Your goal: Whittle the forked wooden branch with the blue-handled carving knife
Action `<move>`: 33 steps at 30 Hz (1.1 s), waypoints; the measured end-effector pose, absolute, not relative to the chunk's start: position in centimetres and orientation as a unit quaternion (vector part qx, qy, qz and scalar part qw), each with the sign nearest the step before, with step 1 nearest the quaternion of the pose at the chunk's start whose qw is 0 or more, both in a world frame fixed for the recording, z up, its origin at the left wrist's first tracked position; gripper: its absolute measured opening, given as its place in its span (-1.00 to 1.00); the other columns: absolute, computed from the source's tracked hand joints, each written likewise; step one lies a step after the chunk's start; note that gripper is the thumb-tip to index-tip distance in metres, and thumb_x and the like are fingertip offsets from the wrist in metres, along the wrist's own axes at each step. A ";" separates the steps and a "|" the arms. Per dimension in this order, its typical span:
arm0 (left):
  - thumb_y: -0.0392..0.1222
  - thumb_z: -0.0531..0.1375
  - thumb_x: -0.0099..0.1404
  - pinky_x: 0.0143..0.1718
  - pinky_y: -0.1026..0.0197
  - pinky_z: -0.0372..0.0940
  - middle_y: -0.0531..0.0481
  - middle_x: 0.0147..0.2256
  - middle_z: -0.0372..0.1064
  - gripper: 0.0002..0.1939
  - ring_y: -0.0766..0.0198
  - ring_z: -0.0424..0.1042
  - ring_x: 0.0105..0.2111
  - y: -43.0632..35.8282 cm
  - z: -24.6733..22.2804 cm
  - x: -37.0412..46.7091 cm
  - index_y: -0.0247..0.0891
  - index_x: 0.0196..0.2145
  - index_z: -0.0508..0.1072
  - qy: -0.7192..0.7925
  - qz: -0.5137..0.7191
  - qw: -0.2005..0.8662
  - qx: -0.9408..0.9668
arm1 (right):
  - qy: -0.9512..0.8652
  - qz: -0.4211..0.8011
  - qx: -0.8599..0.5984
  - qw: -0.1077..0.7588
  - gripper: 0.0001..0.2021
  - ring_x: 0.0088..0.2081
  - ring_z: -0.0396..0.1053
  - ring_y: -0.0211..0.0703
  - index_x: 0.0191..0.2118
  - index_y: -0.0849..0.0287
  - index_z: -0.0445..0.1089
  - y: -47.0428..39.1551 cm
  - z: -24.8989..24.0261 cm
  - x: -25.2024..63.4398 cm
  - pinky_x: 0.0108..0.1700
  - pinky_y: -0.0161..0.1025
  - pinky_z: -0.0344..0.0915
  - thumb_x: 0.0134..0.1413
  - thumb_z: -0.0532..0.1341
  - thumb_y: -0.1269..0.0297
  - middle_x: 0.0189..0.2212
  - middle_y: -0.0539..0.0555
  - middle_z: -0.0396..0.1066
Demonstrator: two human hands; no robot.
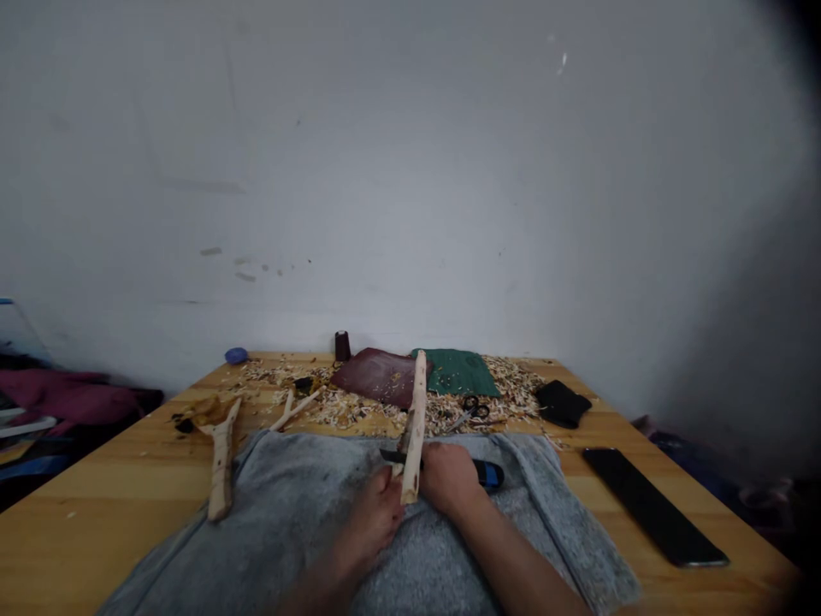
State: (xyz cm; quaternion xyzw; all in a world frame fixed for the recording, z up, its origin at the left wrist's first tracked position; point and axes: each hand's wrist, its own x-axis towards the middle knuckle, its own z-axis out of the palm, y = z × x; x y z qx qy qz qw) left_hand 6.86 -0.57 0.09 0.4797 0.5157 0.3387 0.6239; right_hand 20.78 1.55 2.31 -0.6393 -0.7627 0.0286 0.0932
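Observation:
My left hand [380, 513] is closed on the lower end of a forked wooden stick [417, 411], held above the grey cloth [301, 505]. Its long prong is pale and peeled; a darker, bark-like patch shows beside it. My right hand [451, 477] is wrapped round a knife [493, 474] with a black and blue handle. The dark blade passes behind the long prong, and its tip shows just above my left hand. Whether its edge touches the wood I cannot tell.
Wood shavings [513, 385] cover the table's far part, around maroon leather [372, 375], a green sheet [465, 372] and scissors [473, 409]. Carved forked wood [221, 462] and a smaller forked stick [292, 412] lie left. A black phone-like slab [651, 505] and black cloth [563, 403] lie right.

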 end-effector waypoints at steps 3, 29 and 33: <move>-0.03 0.03 0.28 -0.67 0.35 -0.27 0.28 -0.69 -0.10 -0.82 0.49 -0.18 -0.75 -0.6 0.0 6.9 -0.17 -0.37 0.25 0.503 0.363 0.623 0.477 | -0.767 0.018 -0.634 0.098 -0.70 -0.27 0.47 -0.03 -0.20 0.11 0.47 1.8 2.1 20.7 -0.27 -0.23 0.28 0.14 0.04 0.15 -0.31 0.16 0.52; 0.00 0.31 -0.02 -0.72 0.37 -0.44 0.32 -0.71 -0.06 -0.59 0.59 -0.22 -0.79 0.5 0.1 5.1 -0.18 -0.51 0.12 0.321 0.340 0.824 0.320 | -0.723 -0.083 -0.679 0.094 -0.79 -0.27 0.41 -0.10 -0.19 0.18 0.36 2.2 1.3 20.6 -0.28 -0.28 0.19 0.08 0.05 0.45 -0.30 0.15 0.45; 0.00 0.33 -0.03 -0.72 0.38 -0.42 0.32 -0.71 -0.03 -0.60 0.61 -0.19 -0.80 0.4 0.4 5.1 -0.20 -0.50 0.17 0.309 0.343 0.831 0.311 | -0.723 -0.041 -0.681 0.105 -0.78 -0.27 0.43 -0.10 -0.18 0.17 0.34 2.1 1.1 20.2 -0.31 -0.29 0.19 0.06 0.04 0.45 -0.29 0.14 0.46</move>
